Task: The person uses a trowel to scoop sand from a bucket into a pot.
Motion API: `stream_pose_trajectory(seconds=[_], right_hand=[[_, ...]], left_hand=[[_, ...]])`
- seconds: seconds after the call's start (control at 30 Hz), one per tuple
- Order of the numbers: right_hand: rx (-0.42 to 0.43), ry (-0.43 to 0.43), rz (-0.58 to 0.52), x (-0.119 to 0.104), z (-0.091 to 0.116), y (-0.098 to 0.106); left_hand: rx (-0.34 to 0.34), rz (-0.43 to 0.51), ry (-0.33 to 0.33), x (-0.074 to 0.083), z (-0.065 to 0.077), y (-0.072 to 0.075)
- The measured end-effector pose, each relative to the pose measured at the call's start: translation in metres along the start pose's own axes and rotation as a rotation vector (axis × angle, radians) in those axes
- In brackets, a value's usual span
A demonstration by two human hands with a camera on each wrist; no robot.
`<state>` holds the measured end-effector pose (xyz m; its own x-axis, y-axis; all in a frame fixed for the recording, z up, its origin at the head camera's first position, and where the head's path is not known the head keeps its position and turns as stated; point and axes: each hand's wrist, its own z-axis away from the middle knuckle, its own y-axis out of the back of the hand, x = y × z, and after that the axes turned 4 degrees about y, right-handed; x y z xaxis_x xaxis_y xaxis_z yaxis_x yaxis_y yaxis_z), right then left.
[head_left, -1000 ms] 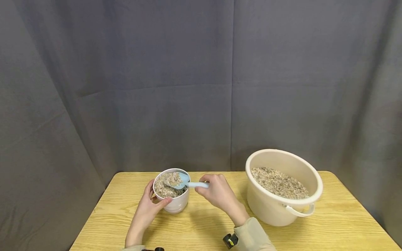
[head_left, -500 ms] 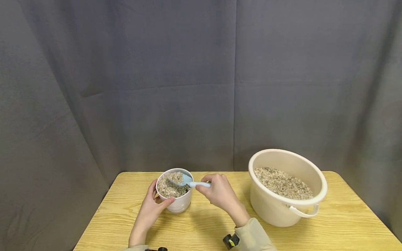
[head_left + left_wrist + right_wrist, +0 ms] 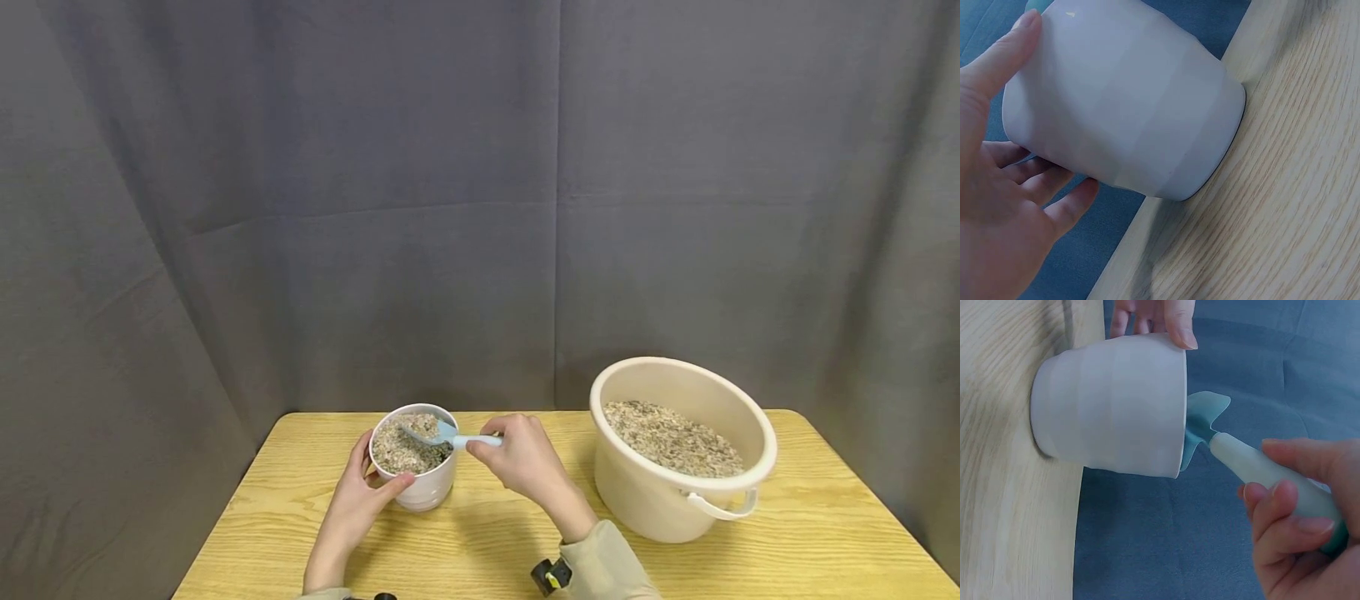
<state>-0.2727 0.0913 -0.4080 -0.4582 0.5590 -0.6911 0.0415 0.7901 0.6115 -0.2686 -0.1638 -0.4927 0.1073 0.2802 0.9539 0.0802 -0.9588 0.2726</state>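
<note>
A white flowerpot (image 3: 427,492) stands upright on the table, filled with beige and grey gravel-like grains (image 3: 397,450). My left hand (image 3: 356,498) holds its left side, thumb at the front by the rim and fingers behind; in the left wrist view the thumb (image 3: 1007,53) presses the pot wall. My right hand (image 3: 522,458) grips the pale handle of a light blue hand trowel (image 3: 447,433). Its blade lies over the pot's mouth, the tip among the grains. In the right wrist view the blade (image 3: 1204,415) is partly hidden by the pot's rim.
To the right stands a large cream bucket (image 3: 637,492) with a white handle (image 3: 720,507), partly filled with similar grains (image 3: 671,437). The wooden table (image 3: 247,533) ends at the back against a grey curtain (image 3: 420,250).
The trowel's blade has tilted and sunk slightly into the pot, and the heap on it has spread into the grains below. Both hands keep their hold, with little movement.
</note>
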Motion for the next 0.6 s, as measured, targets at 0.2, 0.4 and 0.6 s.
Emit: stream_pose_trajectory(seconds=[0.2,0.4,0.6], right_hand=[[-0.023,-0.05,-0.052,-0.0023,-0.0017,0.0015],[-0.024,-0.061,-0.071,-0.0019,-0.0013,0.0019],[-0.029,-0.089,-0.093,-0.0026,-0.0004,0.0035]], left_hand=[[-0.004,0.017,-0.007,0.0016,0.0009,0.0001],[-0.002,0.033,-0.031,0.0039,0.0014,-0.0004],[-0.006,0.034,-0.017,0.0027,0.0003,-0.0001]])
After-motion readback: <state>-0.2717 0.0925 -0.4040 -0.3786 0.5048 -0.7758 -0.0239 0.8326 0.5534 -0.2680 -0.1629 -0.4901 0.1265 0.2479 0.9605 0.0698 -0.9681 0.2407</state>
